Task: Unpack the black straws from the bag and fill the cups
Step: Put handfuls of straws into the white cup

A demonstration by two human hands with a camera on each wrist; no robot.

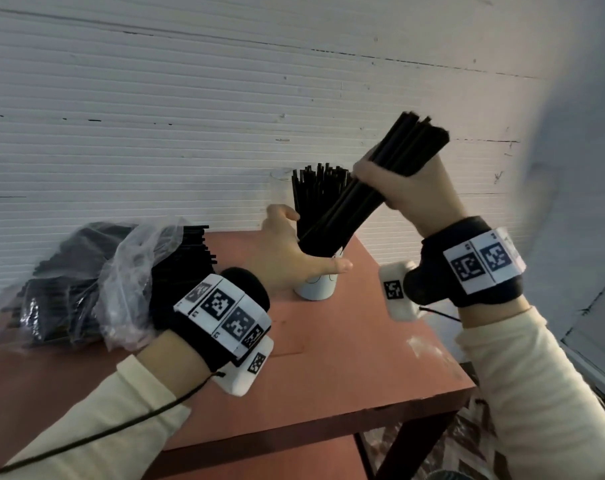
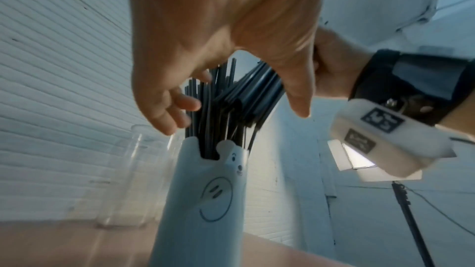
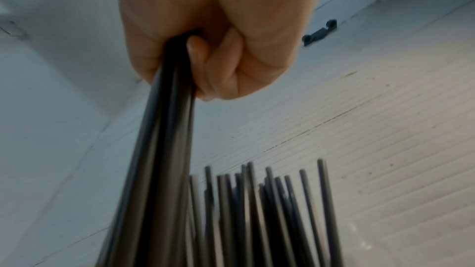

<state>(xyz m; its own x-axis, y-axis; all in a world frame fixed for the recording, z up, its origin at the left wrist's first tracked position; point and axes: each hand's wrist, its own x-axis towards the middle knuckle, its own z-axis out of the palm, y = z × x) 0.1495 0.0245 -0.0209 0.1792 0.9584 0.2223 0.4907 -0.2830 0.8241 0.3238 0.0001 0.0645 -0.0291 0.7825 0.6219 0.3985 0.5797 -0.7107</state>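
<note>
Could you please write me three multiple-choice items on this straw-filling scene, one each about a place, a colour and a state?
1. Where does the plastic bag of straws lie?
A. On the table, left of the white cup
B. On the floor
C. Inside the white cup

2. What colour is the table?
A. Green
B. Reddish brown
C. White

3. What is the right hand doing?
A. Resting flat on the table
B. Hanging idle with nothing in it
C. Gripping a bundle of straws

Answers:
1 A: the bag lies on the tabletop, left of the white cup.
2 B: the bare top shows reddish brown in the head view.
3 C: its fingers curl round the bundle of straws, whose lower ends reach into the cup.
</note>
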